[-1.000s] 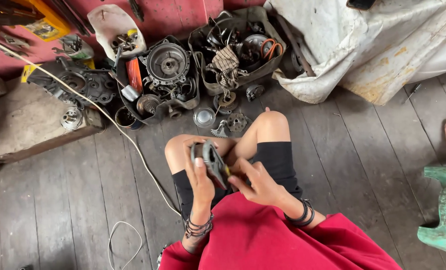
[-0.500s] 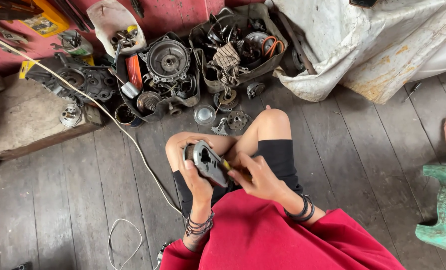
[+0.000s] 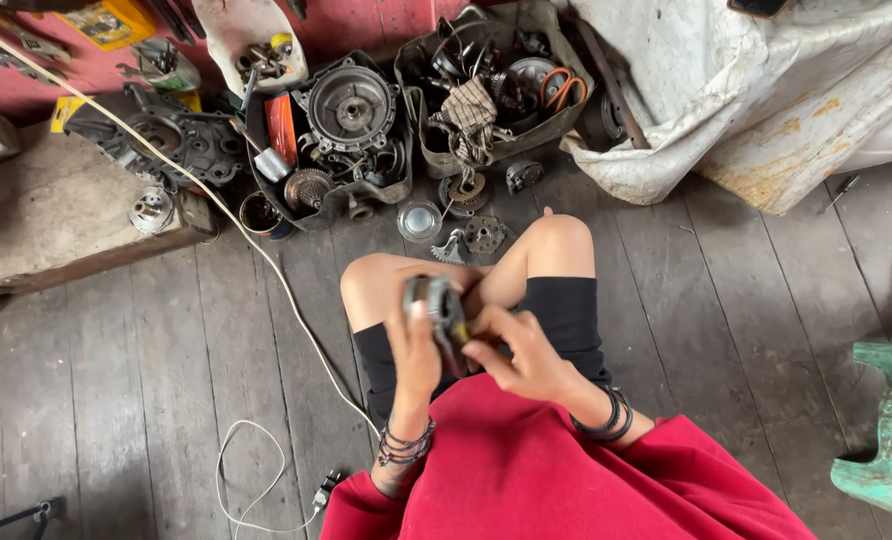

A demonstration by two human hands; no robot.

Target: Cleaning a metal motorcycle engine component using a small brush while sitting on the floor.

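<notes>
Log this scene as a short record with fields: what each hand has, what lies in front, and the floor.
left hand: grips a grey metal part above the knees
right hand: fingers at the part's side
in front: round engine cover in a tray of parts; small gear on the boards
floor: worn wooden planks, white cable across them
right edge: green stool

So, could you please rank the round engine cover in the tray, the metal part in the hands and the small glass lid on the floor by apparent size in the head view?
1. Round engine cover, clearly largest.
2. Metal part, though it is nearer the camera, so unsure.
3. Small glass lid, similar in look to the part.
</notes>
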